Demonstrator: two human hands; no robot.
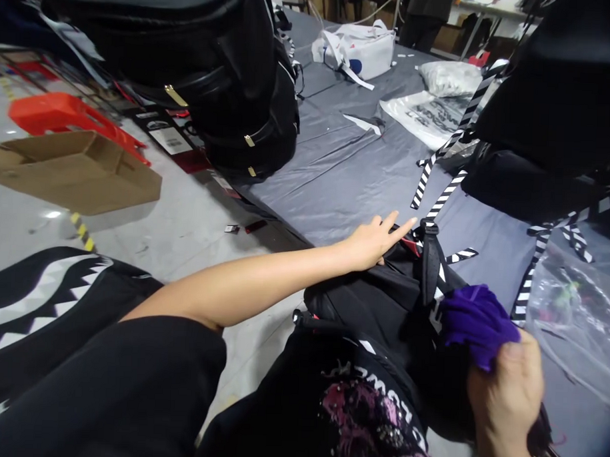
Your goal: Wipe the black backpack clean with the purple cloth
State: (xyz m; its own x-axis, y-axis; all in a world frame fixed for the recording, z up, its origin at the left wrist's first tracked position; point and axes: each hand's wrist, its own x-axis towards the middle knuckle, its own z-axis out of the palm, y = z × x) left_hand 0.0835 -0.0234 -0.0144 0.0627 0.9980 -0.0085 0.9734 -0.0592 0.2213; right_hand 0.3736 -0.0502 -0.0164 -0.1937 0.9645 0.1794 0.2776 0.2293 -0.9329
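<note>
A black bag [383, 291] with black-and-white striped straps lies at the near edge of the grey-covered table, against the person's front. My left hand [372, 243] rests on the bag's upper edge with its fingers spread, near a small red patch at the opening. In my right hand [510, 382] a bunched purple cloth [479, 321] is gripped between thumb and fingers, over the bag's right side. The bag's lower right part is partly hidden behind the cloth and my right hand.
Stacked black bags [215, 72] stand at the left, and a large black bag [554, 117] at the right. Farther back on the table [332, 169] are a white bag [366, 50] and plastic packages [423, 116]. A cardboard box [81, 174] sits on the floor.
</note>
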